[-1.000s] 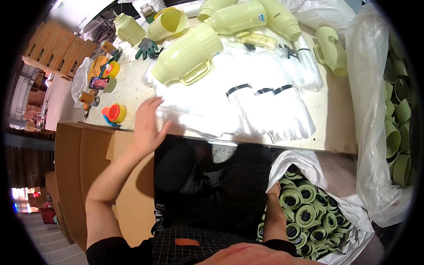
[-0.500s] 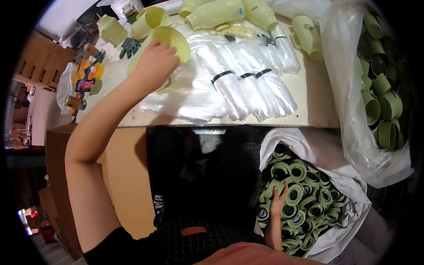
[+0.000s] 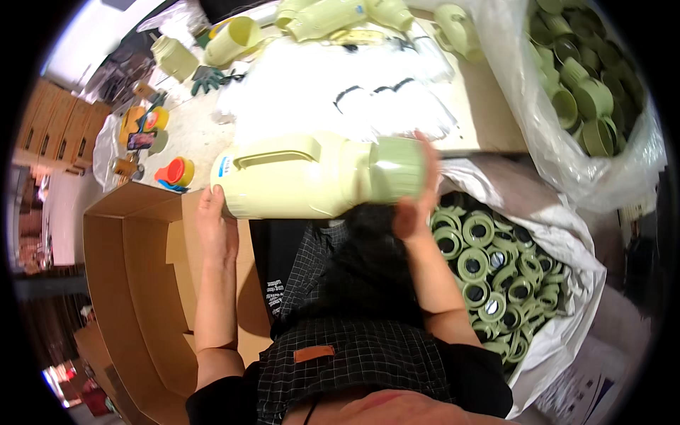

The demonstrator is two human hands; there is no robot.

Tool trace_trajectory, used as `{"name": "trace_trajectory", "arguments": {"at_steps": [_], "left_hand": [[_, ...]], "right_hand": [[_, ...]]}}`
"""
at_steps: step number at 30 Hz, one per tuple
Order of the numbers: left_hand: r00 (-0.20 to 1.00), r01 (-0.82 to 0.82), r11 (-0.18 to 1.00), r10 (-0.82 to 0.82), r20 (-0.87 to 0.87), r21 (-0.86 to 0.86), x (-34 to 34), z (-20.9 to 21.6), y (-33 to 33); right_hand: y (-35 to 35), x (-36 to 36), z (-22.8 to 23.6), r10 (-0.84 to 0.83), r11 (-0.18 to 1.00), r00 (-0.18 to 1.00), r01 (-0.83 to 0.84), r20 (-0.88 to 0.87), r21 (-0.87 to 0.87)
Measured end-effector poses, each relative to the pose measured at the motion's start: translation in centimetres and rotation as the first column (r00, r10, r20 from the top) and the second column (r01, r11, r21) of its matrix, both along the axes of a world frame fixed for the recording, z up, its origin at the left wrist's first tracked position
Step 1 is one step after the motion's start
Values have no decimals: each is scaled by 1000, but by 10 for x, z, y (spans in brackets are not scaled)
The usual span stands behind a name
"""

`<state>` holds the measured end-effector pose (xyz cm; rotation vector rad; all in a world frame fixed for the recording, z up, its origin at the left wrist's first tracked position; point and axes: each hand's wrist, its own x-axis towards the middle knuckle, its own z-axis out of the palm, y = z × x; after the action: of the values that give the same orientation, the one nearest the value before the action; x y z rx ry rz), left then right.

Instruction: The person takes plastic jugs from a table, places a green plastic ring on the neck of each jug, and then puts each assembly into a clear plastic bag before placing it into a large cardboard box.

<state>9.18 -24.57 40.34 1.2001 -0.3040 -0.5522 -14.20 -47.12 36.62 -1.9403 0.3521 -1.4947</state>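
A pale green thermos flask (image 3: 290, 180) lies level in the air, in front of the table's near edge, with its handle on the far side. My left hand (image 3: 214, 216) is closed on its base end at the left. On the right end sits a darker green cap (image 3: 397, 168), gripped between the fingers and thumb of my right hand (image 3: 419, 195), which is slightly blurred. Below that hand, a white sack (image 3: 591, 283) holds many green ring-shaped parts (image 3: 473, 263) with dark centres.
An open cardboard box (image 3: 145, 283) stands at lower left. Packs of clear plastic bags (image 3: 304, 92) cover the table's middle, with more flasks (image 3: 326, 20) behind. Tape rolls (image 3: 177, 172) and a glove (image 3: 207, 80) lie left. A plastic bag (image 3: 496, 78) of green cups (image 3: 593, 97) is right.
My left hand has brought a flask from the table toward me. My right hand has left the sack and now grips the cap at the flask's right end. The view has shifted slightly.
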Motion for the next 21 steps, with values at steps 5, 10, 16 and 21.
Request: {"name": "trace_trajectory", "arguments": {"at_steps": [5, 10, 16, 21], "left_hand": [[769, -127, 983, 183, 612, -134, -40, -3, -33], [503, 139, 990, -38, 863, -37, -54, 28, -79], [539, 664, 722, -644, 543, 197, -91, -82, -136], [457, 389, 815, -575, 678, 429, -103, -44, -115]], "right_hand": [[23, -5, -15, 159, 430, 896, -441, 415, 787], [87, -60, -95, 371, 444, 928, -198, 22, 874], [67, -171, -96, 40, 420, 961, 232, -273, 877], [-26, -242, -248, -231, 473, 315, 863, -920, 177]]}}
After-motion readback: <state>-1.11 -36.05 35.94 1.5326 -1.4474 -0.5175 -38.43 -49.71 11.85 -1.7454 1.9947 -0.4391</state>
